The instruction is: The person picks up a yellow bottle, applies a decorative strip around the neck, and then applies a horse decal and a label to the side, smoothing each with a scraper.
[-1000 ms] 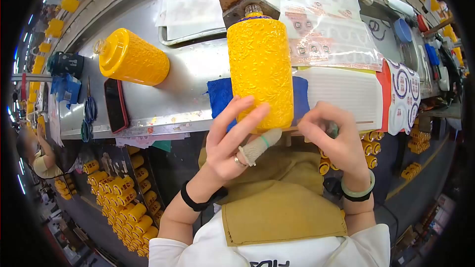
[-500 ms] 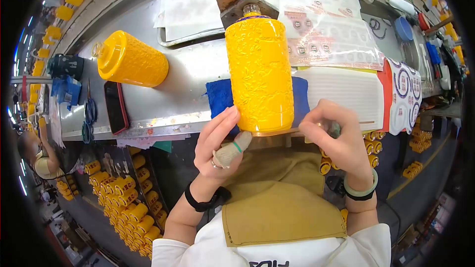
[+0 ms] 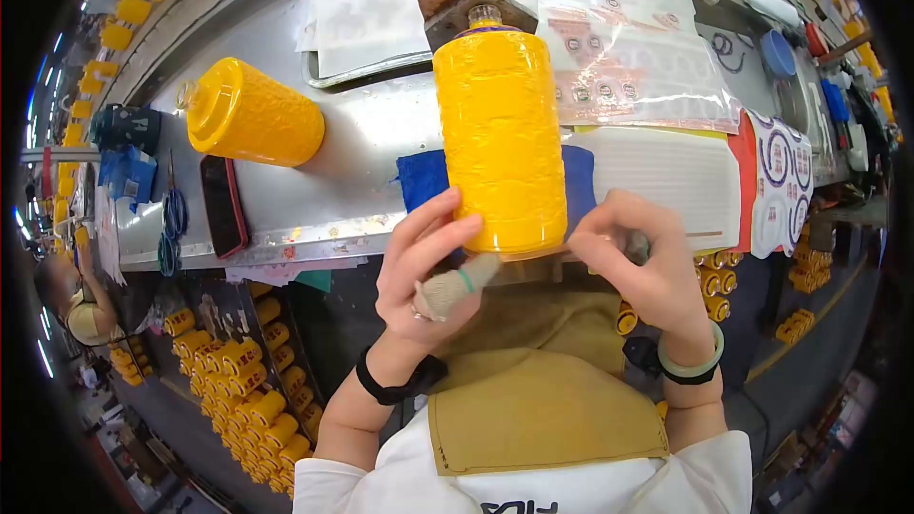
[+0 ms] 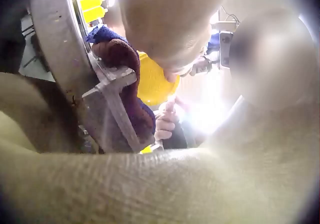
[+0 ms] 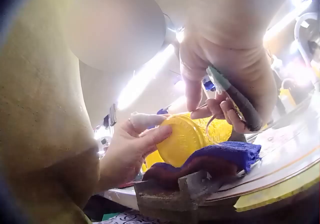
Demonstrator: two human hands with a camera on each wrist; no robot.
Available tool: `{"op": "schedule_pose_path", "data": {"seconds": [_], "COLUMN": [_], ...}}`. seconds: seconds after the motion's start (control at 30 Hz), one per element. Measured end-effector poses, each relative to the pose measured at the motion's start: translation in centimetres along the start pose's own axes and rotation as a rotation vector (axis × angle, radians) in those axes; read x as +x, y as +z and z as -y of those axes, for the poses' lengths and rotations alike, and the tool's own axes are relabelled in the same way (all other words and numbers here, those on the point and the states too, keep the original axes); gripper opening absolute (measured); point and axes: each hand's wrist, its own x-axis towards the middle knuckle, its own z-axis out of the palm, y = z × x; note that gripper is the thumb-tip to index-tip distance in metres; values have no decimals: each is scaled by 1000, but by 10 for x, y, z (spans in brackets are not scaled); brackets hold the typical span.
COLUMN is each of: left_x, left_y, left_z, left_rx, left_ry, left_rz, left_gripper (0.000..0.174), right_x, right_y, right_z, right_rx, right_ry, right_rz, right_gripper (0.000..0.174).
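Note:
A yellow embossed bottle [image 3: 503, 143] lies with its clear glass neck in a notched metal rest [image 3: 476, 17] and its base toward me. My left hand [image 3: 419, 276] grips it at the left of the base, fingertips on its side; a knitted cover with a green band [image 3: 455, 287] sheathes one digit. At the base's right edge are the thumb and forefinger of my right hand [image 3: 647, 257]. In the right wrist view, that hand's curled fingers hold a slim tool with a green end and dark body [image 5: 237, 99]; a thin pale strip [image 5: 211, 128] shows by the fingertips.
Blue cloth [image 3: 424, 181] pads the front support beneath the bottle. To the left are another yellow bottle [image 3: 257, 114], a phone [image 3: 225, 205] and scissors [image 3: 171, 219]. Printed sheets [image 3: 628, 48] and a white pad [image 3: 657, 181] lie to the right. Stacked bottles [image 3: 238, 390] stand below left.
My left hand has drawn back leftward from across the bottle's base, then set its fingers on the side again. The bottle's surface pattern has turned. The right hand has stayed nearly in place.

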Motion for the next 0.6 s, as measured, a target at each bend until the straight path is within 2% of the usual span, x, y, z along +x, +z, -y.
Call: {"op": "schedule_pose_path", "data": {"seconds": [0.03, 0.1, 0.17, 0.23, 0.27, 0.33, 0.47, 0.57, 0.6], "left_x": [-3, -4, -9, -7, -5, -1, 17, 11, 4], "left_y": [1, 3, -3, -11, -11, -8, -7, -4, 0], "left_z": [-1, -6, -3, -5, -6, -9, -19, -3, -4], "left_rx": [-1, -156, -95, 116, 114, 197, 197, 37, -9], "left_ry": [1, -212, -189, -16, -14, 141, 145, 125, -27], "left_rz": [3, -102, -81, 59, 58, 38, 159, 76, 22], "left_gripper": [44, 45, 51, 49, 49, 43, 39, 40, 46], "right_x": [-1, -1, -2, -2, -3, -3, -2, 0, 0], "right_y": [0, 1, 1, -1, -2, -2, 1, 2, 2], "right_z": [1, 1, 2, 1, 1, -1, -4, -1, 1], "right_rx": [-9, -4, -3, -7, -8, -22, -2, 17, 6], "right_ry": [-11, -21, -32, -30, -31, -24, 11, 20, -7], "right_rz": [11, 5, 7, 3, 1, -18, -13, -16, -7], "right_gripper": [13, 13, 13, 13, 13, 13, 13, 13, 13]}}
